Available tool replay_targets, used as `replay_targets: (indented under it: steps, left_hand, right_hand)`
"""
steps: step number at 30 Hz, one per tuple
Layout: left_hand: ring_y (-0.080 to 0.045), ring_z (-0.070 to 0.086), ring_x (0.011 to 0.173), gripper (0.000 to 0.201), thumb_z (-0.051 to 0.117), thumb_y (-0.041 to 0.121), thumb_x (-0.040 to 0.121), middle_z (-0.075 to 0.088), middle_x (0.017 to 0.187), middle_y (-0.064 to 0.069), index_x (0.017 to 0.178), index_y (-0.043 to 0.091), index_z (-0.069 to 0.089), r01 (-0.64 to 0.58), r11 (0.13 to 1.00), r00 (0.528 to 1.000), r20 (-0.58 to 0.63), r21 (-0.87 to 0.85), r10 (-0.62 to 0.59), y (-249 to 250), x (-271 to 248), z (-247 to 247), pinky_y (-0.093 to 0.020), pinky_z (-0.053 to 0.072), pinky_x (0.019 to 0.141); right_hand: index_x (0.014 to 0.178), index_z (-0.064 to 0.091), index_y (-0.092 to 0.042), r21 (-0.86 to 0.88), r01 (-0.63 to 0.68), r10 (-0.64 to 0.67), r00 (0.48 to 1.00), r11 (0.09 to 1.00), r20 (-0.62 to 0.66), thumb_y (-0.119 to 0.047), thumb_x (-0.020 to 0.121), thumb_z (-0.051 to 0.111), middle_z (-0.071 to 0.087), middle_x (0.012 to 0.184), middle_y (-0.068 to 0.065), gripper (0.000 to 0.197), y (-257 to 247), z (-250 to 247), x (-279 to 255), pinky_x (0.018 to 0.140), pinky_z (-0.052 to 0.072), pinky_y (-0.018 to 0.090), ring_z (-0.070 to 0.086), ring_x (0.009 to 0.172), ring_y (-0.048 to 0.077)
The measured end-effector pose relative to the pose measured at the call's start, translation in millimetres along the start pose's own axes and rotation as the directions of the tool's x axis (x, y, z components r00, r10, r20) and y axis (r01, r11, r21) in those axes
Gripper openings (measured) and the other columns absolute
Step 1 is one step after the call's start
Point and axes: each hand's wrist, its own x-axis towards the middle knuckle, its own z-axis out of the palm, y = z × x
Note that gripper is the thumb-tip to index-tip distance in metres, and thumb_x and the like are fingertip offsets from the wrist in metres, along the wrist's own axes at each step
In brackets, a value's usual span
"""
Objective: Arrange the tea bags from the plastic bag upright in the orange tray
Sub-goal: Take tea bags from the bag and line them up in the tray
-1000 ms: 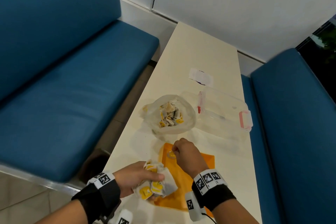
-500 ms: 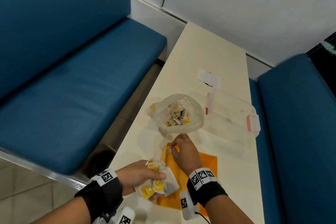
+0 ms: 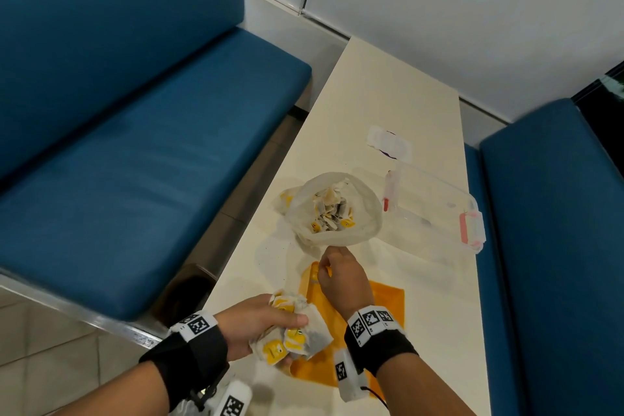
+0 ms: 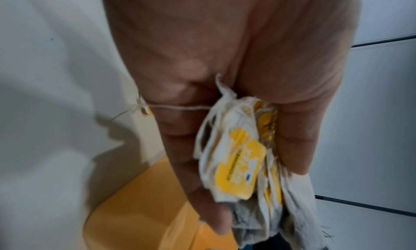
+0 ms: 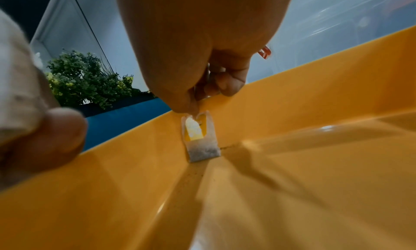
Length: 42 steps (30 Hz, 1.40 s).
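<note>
The orange tray lies at the table's near end. My right hand is over its far left corner and pinches the top of one tea bag, which stands upright against the tray wall. My left hand grips a bunch of tea bags with yellow tags at the tray's left edge; the left wrist view shows the bunch held between fingers and thumb. The clear plastic bag lies open beyond the tray with several tea bags inside.
A clear lidded box with pink clasps lies right of the plastic bag. A white paper piece sits farther back on the cream table. Blue benches flank both sides of the table.
My right hand has moved forward along the tray to its far left corner. My left hand has kept hold of the bunch and stayed by the tray's left edge.
</note>
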Motion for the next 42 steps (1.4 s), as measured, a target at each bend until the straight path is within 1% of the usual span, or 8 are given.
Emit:
replay_targets:
  steps: [8,11,16,19,22,30,36,42]
  left_hand:
    - [-0.037,0.066,0.088,0.048,0.080,0.025,0.084,0.065,0.115,-0.033,0.122,0.000,0.065,0.003,1.000,1.000,-0.008,-0.020,-0.003,2.6,1.2,1.9,-0.041,0.059,0.074]
    - [-0.043,0.059,0.103,0.050,0.081,0.027,0.084,0.062,0.123,-0.035,0.122,0.000,0.066,-0.017,1.000,1.000,-0.010,-0.017,0.017,4.2,1.9,3.0,-0.042,0.057,0.077]
    - [-0.046,0.051,0.103,0.052,0.081,0.028,0.084,0.060,0.119,-0.040,0.123,-0.001,0.064,-0.072,0.997,0.997,-0.026,-0.011,0.072,9.6,4.2,6.0,-0.040,0.054,0.073]
    - [-0.046,0.050,0.100,0.045,0.080,0.030,0.086,0.062,0.109,-0.034,0.119,0.002,0.067,-0.100,0.995,0.995,-0.029,-0.001,0.100,13.6,4.8,9.3,-0.037,0.053,0.068]
    - [-0.043,0.050,0.097,0.040,0.079,0.032,0.087,0.063,0.104,-0.030,0.113,0.003,0.069,-0.118,0.993,0.993,-0.021,-0.003,0.118,15.7,4.7,10.2,-0.036,0.053,0.069]
    - [-0.031,0.059,0.079,0.033,0.078,0.020,0.087,0.065,0.097,-0.029,0.111,-0.001,0.068,-0.156,0.987,0.988,-0.010,0.026,0.156,13.8,5.9,6.5,-0.035,0.052,0.068]
    - [-0.030,0.061,0.072,0.050,0.078,0.018,0.085,0.062,0.097,-0.031,0.118,-0.013,0.058,-0.177,0.984,0.982,-0.068,0.008,0.177,10.2,1.9,-3.7,-0.036,0.053,0.067]
    - [-0.034,0.057,0.082,0.046,0.079,0.018,0.084,0.062,0.099,-0.032,0.116,-0.011,0.062,-0.180,0.983,0.980,-0.088,-0.023,0.178,4.2,-4.7,-13.3,-0.036,0.053,0.066]
  right_hand:
    - [0.096,0.063,-0.014,0.119,-0.006,0.012,0.999,0.993,-0.046,-0.011,0.091,0.058,0.059,0.102,0.001,0.008,10.0,-17.9,-8.5,0.077,0.051,0.029,0.057,0.083,0.015]
    - [0.090,0.066,-0.018,0.245,-0.034,0.058,0.994,0.969,-0.091,-0.011,0.090,0.064,0.063,0.093,-0.005,0.007,9.1,-35.3,-17.2,0.071,0.046,0.012,0.057,0.077,0.006]
    - [0.089,0.074,-0.021,0.595,-0.175,0.090,0.981,0.785,0.169,-0.026,0.083,0.078,0.071,0.076,-0.008,0.009,-14.6,-76.6,-37.5,0.057,0.045,0.013,0.062,0.064,0.005]
    - [0.095,0.074,-0.026,0.561,-0.158,-0.013,0.957,0.813,0.289,-0.031,0.076,0.084,0.072,0.092,-0.005,0.022,-20.7,-83.5,-45.2,0.069,0.054,0.021,0.062,0.071,0.008]
    - [0.096,0.073,-0.022,0.515,-0.162,-0.027,0.940,0.842,0.340,-0.018,0.078,0.081,0.066,0.088,-0.003,0.019,-22.4,-80.6,-46.0,0.067,0.052,0.022,0.058,0.067,0.007]
    - [0.085,0.066,-0.008,0.595,-0.204,0.032,0.958,0.777,0.285,-0.009,0.086,0.070,0.066,0.078,0.007,0.005,-18.7,-82.9,-47.4,0.055,0.050,0.031,0.059,0.057,0.016]
    - [0.086,0.064,-0.020,0.593,-0.162,0.085,0.984,0.789,0.157,-0.004,0.082,0.069,0.063,0.081,0.006,0.018,-3.1,-85.7,-51.3,0.063,0.046,0.028,0.054,0.066,0.013]
    - [0.084,0.064,-0.029,0.521,-0.186,0.157,0.983,0.833,0.100,0.000,0.083,0.058,0.065,0.081,-0.006,0.030,9.9,-76.8,-59.7,0.053,0.045,0.036,0.050,0.055,0.019]
